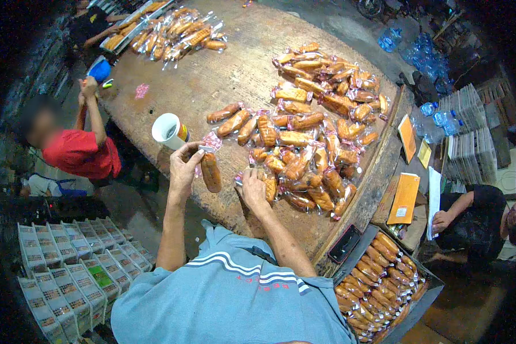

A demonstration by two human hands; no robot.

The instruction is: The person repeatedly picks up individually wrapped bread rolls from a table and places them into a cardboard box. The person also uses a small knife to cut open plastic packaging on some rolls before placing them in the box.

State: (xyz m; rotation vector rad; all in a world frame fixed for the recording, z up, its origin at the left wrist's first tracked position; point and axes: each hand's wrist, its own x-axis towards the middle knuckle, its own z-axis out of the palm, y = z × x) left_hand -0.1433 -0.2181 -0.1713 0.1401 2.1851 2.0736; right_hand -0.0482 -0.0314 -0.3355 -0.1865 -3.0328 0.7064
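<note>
My left hand (184, 166) pinches the top of a wrapped bread roll (211, 175), which hangs upright over the table. The wrapper's pink-and-white end shows above the fingers. Close to the table's near side, my right hand (253, 188) is curled at the edge of a large heap of wrapped bread rolls (295, 137). A small, pale and coloured object (238, 179) shows by its thumb; what the fingers hold is partly hidden. Left of the heap stands a white cup (169, 131) with a coloured print, just beyond my left hand.
Another pile of wrapped rolls (180, 34) lies at the table's far left. A crate packed with wrapped rolls (378, 286) stands at the near right, beside a dark phone (344, 243). A person in red (83, 152) works at left; another person's hand (441, 222) holds paper at right.
</note>
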